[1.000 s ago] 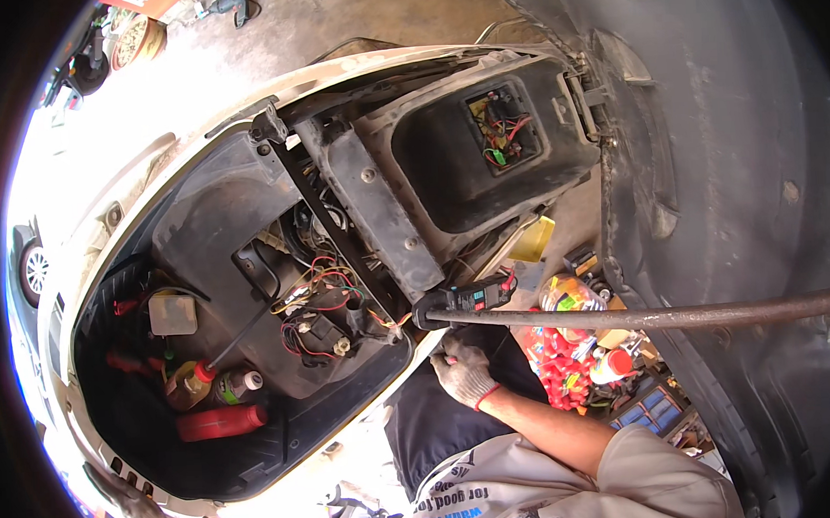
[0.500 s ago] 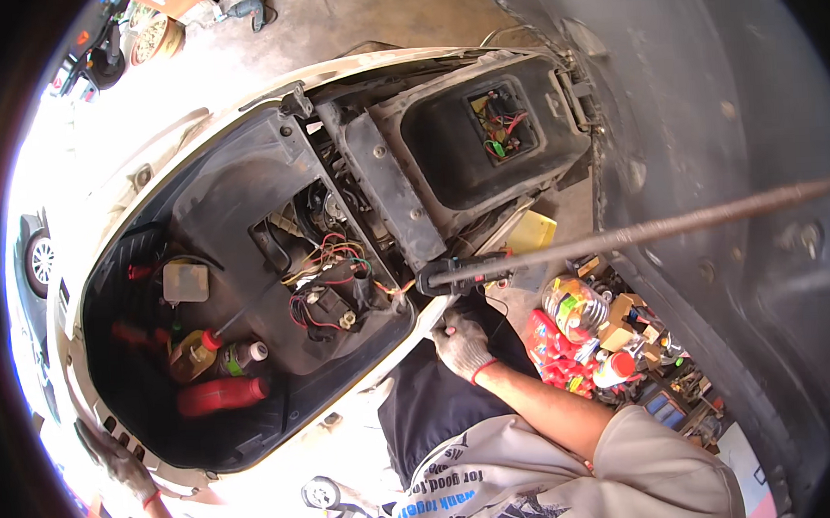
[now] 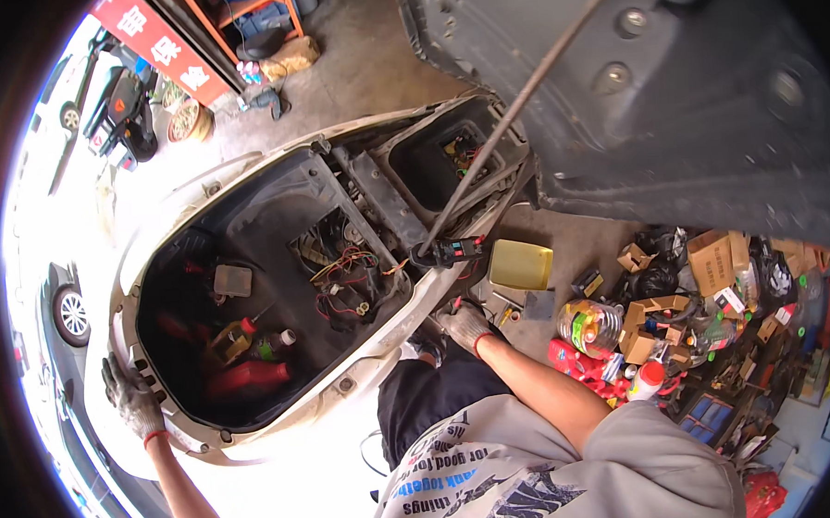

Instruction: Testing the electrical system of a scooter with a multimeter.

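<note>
A white scooter body [image 3: 364,361] lies before me, with a black storage compartment [image 3: 274,214] open to view. Inside it are loose coloured wires [image 3: 346,269], a red bottle [image 3: 253,377], a dark bottle with a white cap [image 3: 275,344] and a screwdriver with a red handle [image 3: 249,325]. My gloved left hand [image 3: 131,399] rests on the rear rim at the left, fingers stretched out. Close to the near side edge, my gloved right hand [image 3: 466,323] has its fingers curled; what they hold is hidden. Above it sits a black device with small coloured buttons [image 3: 449,252].
A dark raised seat [image 3: 631,111] fills the upper right, with a metal rod [image 3: 528,101] slanting down from it. Past my right arm lie a yellow tray [image 3: 521,265], a clear plastic jug [image 3: 591,327], cardboard boxes [image 3: 712,263] and clutter. A power drill [image 3: 267,102] lies on the far floor.
The view has drawn back and turned, so the scooter looks smaller and more floor shows. My left hand remains by the rear rim, my right hand by the side edge.
</note>
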{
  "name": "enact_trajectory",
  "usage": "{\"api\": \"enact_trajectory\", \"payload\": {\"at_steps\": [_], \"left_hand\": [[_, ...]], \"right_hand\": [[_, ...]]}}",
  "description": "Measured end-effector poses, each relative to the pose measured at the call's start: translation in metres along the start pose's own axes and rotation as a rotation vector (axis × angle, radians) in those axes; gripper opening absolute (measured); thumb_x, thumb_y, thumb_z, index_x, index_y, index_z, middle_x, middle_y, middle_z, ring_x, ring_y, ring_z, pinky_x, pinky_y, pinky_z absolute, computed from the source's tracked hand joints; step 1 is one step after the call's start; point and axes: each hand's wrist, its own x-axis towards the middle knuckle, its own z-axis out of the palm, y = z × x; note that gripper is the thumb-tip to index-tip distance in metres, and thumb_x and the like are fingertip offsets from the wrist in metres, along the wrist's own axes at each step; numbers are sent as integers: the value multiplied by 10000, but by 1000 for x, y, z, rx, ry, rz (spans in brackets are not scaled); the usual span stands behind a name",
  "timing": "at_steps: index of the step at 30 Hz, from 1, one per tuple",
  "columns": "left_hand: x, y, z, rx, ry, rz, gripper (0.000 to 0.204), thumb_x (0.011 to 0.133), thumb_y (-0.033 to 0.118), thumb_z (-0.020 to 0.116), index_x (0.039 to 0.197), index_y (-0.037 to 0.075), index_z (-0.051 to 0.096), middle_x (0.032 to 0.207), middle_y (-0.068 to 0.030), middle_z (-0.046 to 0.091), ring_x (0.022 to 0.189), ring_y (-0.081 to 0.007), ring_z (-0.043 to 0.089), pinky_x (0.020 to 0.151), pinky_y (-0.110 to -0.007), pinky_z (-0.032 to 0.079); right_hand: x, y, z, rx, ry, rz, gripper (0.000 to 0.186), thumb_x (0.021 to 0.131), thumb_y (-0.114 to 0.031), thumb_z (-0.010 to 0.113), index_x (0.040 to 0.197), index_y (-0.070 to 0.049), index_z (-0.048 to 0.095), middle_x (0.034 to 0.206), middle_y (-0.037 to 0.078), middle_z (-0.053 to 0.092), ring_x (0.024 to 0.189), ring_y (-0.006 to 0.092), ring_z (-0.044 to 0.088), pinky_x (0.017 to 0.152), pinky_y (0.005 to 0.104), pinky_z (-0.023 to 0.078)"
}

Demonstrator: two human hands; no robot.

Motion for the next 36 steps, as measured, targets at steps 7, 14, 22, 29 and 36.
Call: {"api": "enact_trajectory", "payload": {"at_steps": [7, 14, 22, 29, 36], "left_hand": [[-4, 1, -11, -14, -15, -14, 486, 942, 199, 515, 1405, 88, 420, 1460, -170, 394, 1348, -341, 359, 1116, -433, 287], [-2, 3, -13, -23, -65, -22, 500, 938, 235, 520, 1411, 106, 418, 1476, -165, 375, 1366, -323, 343, 1125, -429, 269], [-4, 3, -18, -88, -98, -37, 440, 972, 319, 472, 1374, 142, 484, 1486, -169, 360, 1357, -348, 348, 1113, -430, 299], [-7, 4, -21, -111, -105, -32, 420, 991, 354, 422, 1325, 129, 540, 1484, -174, 361, 1357, -347, 347, 1114, -428, 299], [-6, 3, -21, -74, -112, -41, 409, 985, 340, 434, 1319, 129, 542, 1479, -167, 368, 1354, -335, 349, 1117, -422, 291]], "right_hand": [[-40, 47, -25, 580, 148, 28, 183, 808, -283, 634, 831, -102, 655, 693, 43, 649, 626, 173, 634, 593, 324, 495], [-82, 86, -73, 1395, 235, 167, 105, 834, -176, 668, 774, -93, 643, 622, 33, 605, 445, 119, 528, 402, 257, 403], [-77, 123, -59, 1921, 376, 219, 42, 865, -122, 639, 831, -99, 630, 677, 27, 623, 488, 144, 556, 422, 253, 438], [-74, 118, -48, 1859, 416, 232, 72, 874, -168, 637, 882, -99, 619, 730, 51, 654, 497, 150, 566, 416, 280, 440], [-86, 118, -52, 1868, 395, 193, 73, 824, -68, 667, 805, -113, 612, 698, 32, 618, 539, 154, 590, 450, 290, 486]]}}
